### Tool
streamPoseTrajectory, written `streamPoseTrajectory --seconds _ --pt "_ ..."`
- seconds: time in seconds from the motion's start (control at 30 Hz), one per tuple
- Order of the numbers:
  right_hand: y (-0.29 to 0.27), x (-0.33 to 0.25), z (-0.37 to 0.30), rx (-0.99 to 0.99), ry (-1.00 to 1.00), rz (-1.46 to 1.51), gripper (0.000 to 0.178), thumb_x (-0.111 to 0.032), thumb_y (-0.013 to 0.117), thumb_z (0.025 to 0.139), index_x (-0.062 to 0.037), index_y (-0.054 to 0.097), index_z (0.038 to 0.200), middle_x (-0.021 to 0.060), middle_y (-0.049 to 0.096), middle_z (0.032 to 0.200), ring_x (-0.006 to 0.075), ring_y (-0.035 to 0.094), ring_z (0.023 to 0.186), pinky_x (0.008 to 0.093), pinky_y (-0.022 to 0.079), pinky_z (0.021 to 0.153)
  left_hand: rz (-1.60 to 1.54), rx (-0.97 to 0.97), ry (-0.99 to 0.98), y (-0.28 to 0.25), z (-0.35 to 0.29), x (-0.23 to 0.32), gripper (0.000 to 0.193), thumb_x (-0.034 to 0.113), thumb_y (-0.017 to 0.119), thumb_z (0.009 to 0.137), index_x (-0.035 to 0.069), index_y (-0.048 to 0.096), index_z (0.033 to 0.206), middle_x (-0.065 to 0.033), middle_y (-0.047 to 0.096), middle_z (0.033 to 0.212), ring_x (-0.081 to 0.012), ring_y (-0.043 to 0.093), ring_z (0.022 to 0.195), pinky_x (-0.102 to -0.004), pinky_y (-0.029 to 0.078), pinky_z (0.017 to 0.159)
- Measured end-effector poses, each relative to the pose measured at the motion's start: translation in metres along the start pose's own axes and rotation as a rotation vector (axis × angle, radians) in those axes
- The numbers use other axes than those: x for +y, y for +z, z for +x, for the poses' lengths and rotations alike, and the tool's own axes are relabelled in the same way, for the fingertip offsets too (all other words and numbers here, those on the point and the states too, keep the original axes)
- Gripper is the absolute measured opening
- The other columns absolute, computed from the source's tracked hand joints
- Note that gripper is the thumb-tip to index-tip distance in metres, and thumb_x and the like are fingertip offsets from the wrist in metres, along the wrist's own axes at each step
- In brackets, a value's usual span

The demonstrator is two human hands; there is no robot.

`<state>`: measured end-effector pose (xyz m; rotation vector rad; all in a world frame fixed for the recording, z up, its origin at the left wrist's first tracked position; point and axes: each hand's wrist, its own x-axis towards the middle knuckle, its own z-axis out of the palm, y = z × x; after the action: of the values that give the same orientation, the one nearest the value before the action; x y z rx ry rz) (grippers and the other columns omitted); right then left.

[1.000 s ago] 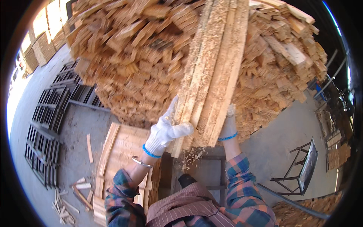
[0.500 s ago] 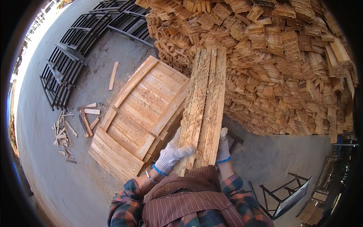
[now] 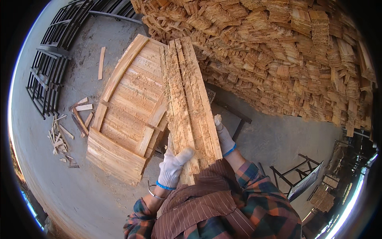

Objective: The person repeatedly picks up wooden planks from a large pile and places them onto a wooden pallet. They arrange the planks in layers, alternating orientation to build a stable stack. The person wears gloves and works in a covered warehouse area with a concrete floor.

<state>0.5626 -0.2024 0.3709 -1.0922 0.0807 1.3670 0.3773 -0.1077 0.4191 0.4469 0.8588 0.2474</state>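
A bundle of long wooden boards [image 3: 191, 99], coated in sawdust, is held lengthwise in front of me, its near end against my brown striped apron [image 3: 199, 203]. My left hand [image 3: 173, 167], in a white knit glove with a blue cuff, grips the bundle's left side with the thumb over the top. On the right side my right hand [image 3: 225, 137], gloved the same way, is closed on the boards' edge; most of its fingers are hidden. Left of the bundle lies a stack of neatly laid boards [image 3: 131, 95] sprinkled with sawdust, partly covered by the bundle's far end.
A tall pile of cut wood pieces [image 3: 270, 59] fills the far right. Black metal frames [image 3: 45, 79] stand at the far left. Wood scraps [image 3: 59, 139] and a loose slat [image 3: 101, 63] lie on the concrete floor. A dark metal stand [image 3: 298, 175] is at the lower right.
The bundle's far end has swung left, now overlapping the board stack's far right corner. Both hands keep their hold. The view has turned, and the surroundings have shifted left.
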Motion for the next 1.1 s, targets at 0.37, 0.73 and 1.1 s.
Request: streamPoseTrajectory --seconds 0.37,0.73,1.1 --pt "-0.194 0.012 0.072 0.359 0.395 0.028 0.072 -0.054 0.051 0.099 -0.0005 0.043 0.146 0.0111 0.049 0.145 0.0201 0.047 0.131 0.0325 0.034 0.112 -0.261 0.256 -0.575 0.017 0.175 -0.137 0.058 0.030 0.066 0.096 -0.001 0.044 0.140 -0.0146 0.063 0.122 -0.0251 0.067 0.102 -0.0381 0.057 0.086" --pt "-0.319 0.099 0.152 0.443 0.321 -0.352 0.060 -0.048 0.053 0.099 0.0031 0.058 0.131 0.0064 0.062 0.128 0.0177 0.058 0.112 0.0298 0.043 0.099 -0.358 0.372 -0.642 -0.047 0.297 -0.227 0.050 0.033 0.070 0.093 0.002 0.056 0.129 -0.0129 0.068 0.111 -0.0251 0.070 0.090 -0.0382 0.060 0.077" --pt "-0.266 0.124 0.132 0.480 0.364 0.203 0.061 -0.048 0.047 0.102 -0.0027 0.045 0.143 0.0096 0.057 0.133 0.0208 0.058 0.115 0.0319 0.049 0.097 0.165 0.216 -0.664 -0.070 0.286 -0.208 0.084 0.031 0.081 0.083 0.005 0.035 0.148 -0.0137 0.064 0.122 -0.0203 0.068 0.099 -0.0335 0.059 0.080"
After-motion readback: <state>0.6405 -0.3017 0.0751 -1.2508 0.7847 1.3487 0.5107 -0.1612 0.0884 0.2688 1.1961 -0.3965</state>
